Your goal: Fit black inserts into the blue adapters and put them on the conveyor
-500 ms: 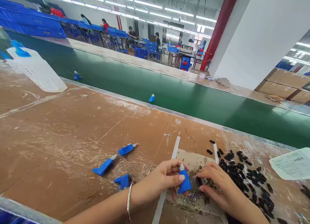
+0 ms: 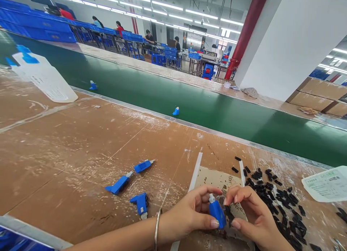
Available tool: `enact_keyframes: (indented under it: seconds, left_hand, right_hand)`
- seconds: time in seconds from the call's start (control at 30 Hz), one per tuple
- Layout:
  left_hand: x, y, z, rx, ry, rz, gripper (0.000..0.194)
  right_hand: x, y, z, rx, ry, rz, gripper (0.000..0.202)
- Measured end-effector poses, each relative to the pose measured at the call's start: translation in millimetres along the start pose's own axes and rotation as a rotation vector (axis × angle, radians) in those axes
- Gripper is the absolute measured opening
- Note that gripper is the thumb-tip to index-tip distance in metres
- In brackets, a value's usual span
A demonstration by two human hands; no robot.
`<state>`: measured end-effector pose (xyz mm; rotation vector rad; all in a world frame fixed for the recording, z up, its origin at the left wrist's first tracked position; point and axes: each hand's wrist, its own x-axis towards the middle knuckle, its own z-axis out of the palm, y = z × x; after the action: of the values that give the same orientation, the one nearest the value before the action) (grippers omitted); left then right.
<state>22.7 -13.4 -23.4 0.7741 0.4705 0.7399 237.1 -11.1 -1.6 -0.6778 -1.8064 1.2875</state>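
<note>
My left hand (image 2: 199,211) grips a blue plastic part (image 2: 217,214) with a pale grey tip pointing up, thumb pressed along its near side. Close on its right is my right hand (image 2: 255,213), thumb and fingertips apart over the soiled cardboard sheet (image 2: 210,175). A dark piece (image 2: 228,210) shows below the right fingertips; whether they touch it I cannot tell. Three similar parts lie left of my hands: an upper blue part (image 2: 142,166), a middle blue part (image 2: 118,184) and a lower blue part (image 2: 141,203).
Many small black pieces (image 2: 284,198) are heaped on the right of the brown worktop (image 2: 81,149). Beyond runs a green conveyor belt (image 2: 141,86) carrying two small blue parts. White bottles stand left (image 2: 54,79) and lie right (image 2: 326,184). A blue bin (image 2: 21,240) sits near left.
My left hand has shifted slightly right and down with the blue part. The right hand's thumb and fingers have spread apart. On the belt, the blue parts appear slightly further right.
</note>
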Motion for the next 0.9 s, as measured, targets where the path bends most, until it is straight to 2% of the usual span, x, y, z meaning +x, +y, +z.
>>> enact_keyframes:
  seconds: [0.13,0.53,0.73,0.9]
  left_hand:
    - [-1,-3,1.8,-0.046,-0.023,0.004,0.074]
    - [-4,-3,3.7,-0.061,-0.017,-0.025,0.071]
    - [-3,-2,3.0,-0.068,0.011,0.002,0.064]
    - [-4,2,1.0,-0.063,0.071,-0.054,0.057]
  right_hand:
    - [2,-2,6,-0.01,-0.023,-0.041,0.017]
    - [8,-9,10,-0.163,-0.033,-0.139,0.009]
    - [15,-14,4,-0.384,-0.096,-0.275,0.018]
    - [12,-12,3,-0.618,-0.139,-0.401,0.024]
